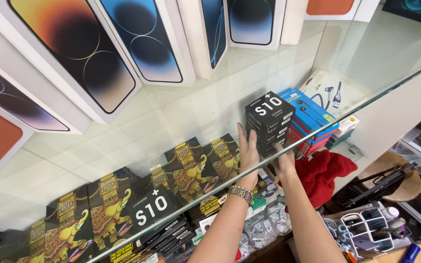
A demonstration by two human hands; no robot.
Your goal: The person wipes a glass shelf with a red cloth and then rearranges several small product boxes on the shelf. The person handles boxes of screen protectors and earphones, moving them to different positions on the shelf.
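setting: shop display case, seen from behind and above; glass shelf [181, 112] on top, a lower shelf under it.
phone boxes: row of big white boxes [81, 58] with dark round graphics, standing on the glass shelf, well apart from the hands.
gold-black boxes: row of elephant-print boxes [191, 168] on the lower shelf, left of the hands.
blue boxes: stack of blue earphone boxes [308, 109], touching the right side of the black stack.
red cloth: red cloth [325, 170] bunched low right, near the right hand.
black stack: stack of small black boxes [269, 124], upright on the lower shelf between the elephant boxes and the blue boxes.
left hand: left hand [248, 153], watch on wrist, fingers flat and straight against the stack's left face, not curled.
right hand: right hand [284, 163] at the stack's lower right corner; fingers partly hidden, cannot tell if closed on it.
how to do it well: judgement: press both palms evenly from opposite sides, keep the stack square, support the bottom box so none slips out, avoid nudging the blue boxes.
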